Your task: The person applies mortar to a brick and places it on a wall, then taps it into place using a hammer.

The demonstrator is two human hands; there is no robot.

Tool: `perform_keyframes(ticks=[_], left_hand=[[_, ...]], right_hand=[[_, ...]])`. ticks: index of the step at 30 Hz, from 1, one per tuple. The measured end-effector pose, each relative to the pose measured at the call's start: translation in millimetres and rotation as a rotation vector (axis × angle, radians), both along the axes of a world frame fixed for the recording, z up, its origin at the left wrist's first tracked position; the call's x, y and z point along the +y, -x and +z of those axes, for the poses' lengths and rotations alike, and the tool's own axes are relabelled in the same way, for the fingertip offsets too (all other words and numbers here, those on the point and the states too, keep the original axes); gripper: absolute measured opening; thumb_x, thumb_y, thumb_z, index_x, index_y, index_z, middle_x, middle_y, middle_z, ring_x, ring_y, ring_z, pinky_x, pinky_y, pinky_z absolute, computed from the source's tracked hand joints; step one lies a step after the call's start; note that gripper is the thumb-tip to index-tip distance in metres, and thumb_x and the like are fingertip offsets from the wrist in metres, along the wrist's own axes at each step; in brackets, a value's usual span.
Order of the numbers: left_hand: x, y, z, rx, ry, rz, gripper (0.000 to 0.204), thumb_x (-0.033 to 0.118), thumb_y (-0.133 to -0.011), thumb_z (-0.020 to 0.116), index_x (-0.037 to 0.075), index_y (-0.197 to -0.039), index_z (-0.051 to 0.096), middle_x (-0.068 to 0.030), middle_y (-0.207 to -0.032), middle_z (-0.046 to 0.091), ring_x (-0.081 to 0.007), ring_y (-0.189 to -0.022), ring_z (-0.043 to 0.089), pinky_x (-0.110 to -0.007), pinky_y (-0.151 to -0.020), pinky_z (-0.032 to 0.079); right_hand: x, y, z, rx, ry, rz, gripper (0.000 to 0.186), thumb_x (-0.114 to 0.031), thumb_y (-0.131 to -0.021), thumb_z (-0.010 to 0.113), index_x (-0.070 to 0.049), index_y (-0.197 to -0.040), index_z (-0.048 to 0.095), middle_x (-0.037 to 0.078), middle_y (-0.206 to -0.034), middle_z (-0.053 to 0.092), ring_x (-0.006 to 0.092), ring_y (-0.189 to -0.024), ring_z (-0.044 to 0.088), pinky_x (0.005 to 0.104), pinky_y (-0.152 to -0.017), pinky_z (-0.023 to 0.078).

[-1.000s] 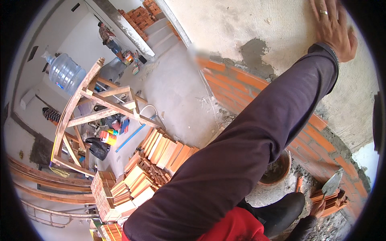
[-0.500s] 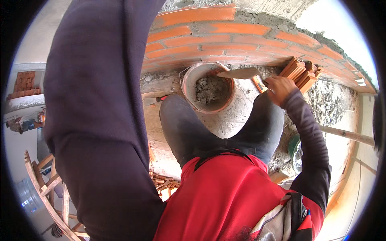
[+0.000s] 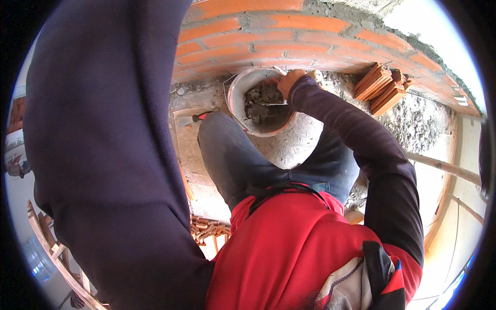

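On the dusty floor (image 3: pixel 201 99) lay a small tool (image 3: pixel 198 118) with a flat blade and a red and black handle. At the lower left stood a wooden frame (image 3: pixel 62 254), and beside it was a clear bluish water jug (image 3: pixel 36 262). On the right side, a long pole (image 3: pixel 445 170) slanted across a pale panel (image 3: pixel 467 140).

Bright glare, perhaps daylight, bleaches the upper right while edges bend

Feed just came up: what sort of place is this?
Likely a building site: a bare orange brick wall, a bucket of grey mix, and loose bricks stacked by the wall.
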State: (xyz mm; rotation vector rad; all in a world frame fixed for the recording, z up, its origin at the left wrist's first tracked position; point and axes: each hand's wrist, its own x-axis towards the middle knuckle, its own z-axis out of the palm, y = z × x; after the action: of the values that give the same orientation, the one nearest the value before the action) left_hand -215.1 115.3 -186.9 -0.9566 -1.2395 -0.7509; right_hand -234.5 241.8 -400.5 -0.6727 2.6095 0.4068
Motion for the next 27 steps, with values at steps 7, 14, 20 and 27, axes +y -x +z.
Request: perform_keyframes(ticks=[7,14,20,27], left_hand=[[-23.5,-44.0,-50.1,-0.004,0.102,-0.155,0.060,0.041,-0.095,0.039,0.005,-0.144,0.036,-0.0203,-0.152,0.028,-0.0386,-0.141,0.024,-0.052,-0.114,0.016],[-39.2,-54.3,-64.4,-0.027,0.139,-0.199,0.060,0.041,-0.095,0.040,0.006,-0.143,0.037,-0.0200,-0.151,0.031,-0.0382,-0.140,0.026,-0.052,-0.114,0.018],[-45.1,-51.5,-64.5,-0.026,0.153,-0.203,0.060,0.042,-0.095,0.041,0.006,-0.143,0.037,-0.0198,-0.150,0.032,-0.0378,-0.139,0.028,-0.051,-0.113,0.019],[-28.5,-15.5,-28.1,0.037,0.111,-0.085,0.060,0.043,-0.095,0.042,0.007,-0.143,0.038,-0.0195,-0.149,0.035,-0.0375,-0.138,0.031,-0.050,-0.113,0.020]], right_hand=[[-18.7,2.2,12.2,-0.138,-0.083,0.199,0.016,-0.021,-0.078,0.065,-0.013,-0.089,0.075,0.005,-0.089,0.073,0.0241,-0.087,0.070,0.0385,-0.067,0.055],[-19.9,14.3,13.9,-0.192,-0.059,0.229,0.019,-0.018,-0.078,0.064,-0.011,-0.092,0.075,0.009,-0.093,0.073,0.0278,-0.090,0.070,0.0396,-0.072,0.057],[-22.5,14.1,-6.6,-0.228,-0.022,0.230,0.021,-0.019,-0.078,0.065,-0.010,-0.093,0.075,0.011,-0.094,0.073,0.0283,-0.089,0.070,0.0403,-0.074,0.057],[16.0,22.1,-21.6,-0.375,0.101,0.150,0.025,-0.022,-0.070,0.069,-0.008,-0.090,0.075,0.015,-0.084,0.071,0.0319,-0.082,0.069,0.0437,-0.071,0.055]])
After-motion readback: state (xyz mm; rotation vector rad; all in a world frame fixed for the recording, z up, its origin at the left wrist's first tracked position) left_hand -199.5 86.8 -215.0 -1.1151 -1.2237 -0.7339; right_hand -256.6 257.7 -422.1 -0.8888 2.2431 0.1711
